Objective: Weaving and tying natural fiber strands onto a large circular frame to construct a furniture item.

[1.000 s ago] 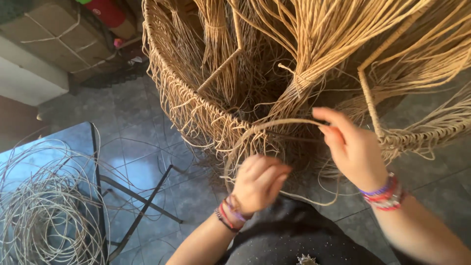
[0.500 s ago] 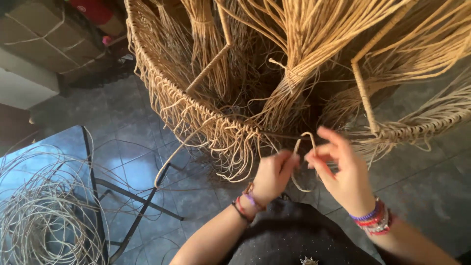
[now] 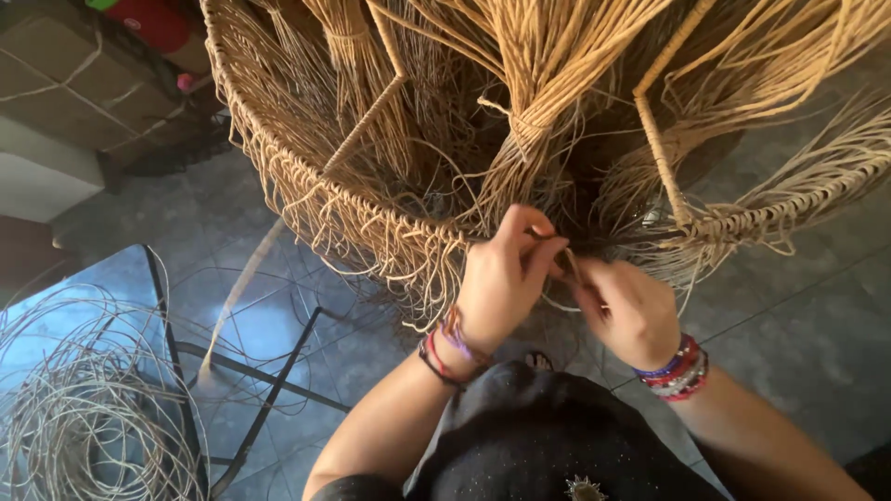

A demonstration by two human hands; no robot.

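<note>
A big round frame with a woven rattan rim (image 3: 334,199) fills the upper view, with bundles of loose tan strands (image 3: 548,83) hanging inside it. My left hand (image 3: 506,278) pinches a thin rattan strand (image 3: 571,264) right at the rim's near edge. My right hand (image 3: 631,311) is closed on the same strand beside it, the two hands touching. Both wrists carry coloured bracelets. The strand's far end is hidden among the weave.
A coil of thin pale rattan (image 3: 83,417) lies on a blue surface at the lower left, beside a black metal frame (image 3: 269,399). Grey floor tiles (image 3: 798,325) spread below. A red object (image 3: 153,23) and boxes sit at the upper left.
Both hands have come together and moved up to the rim. The long arc of strand that my right hand held out has been drawn short between my fingers.
</note>
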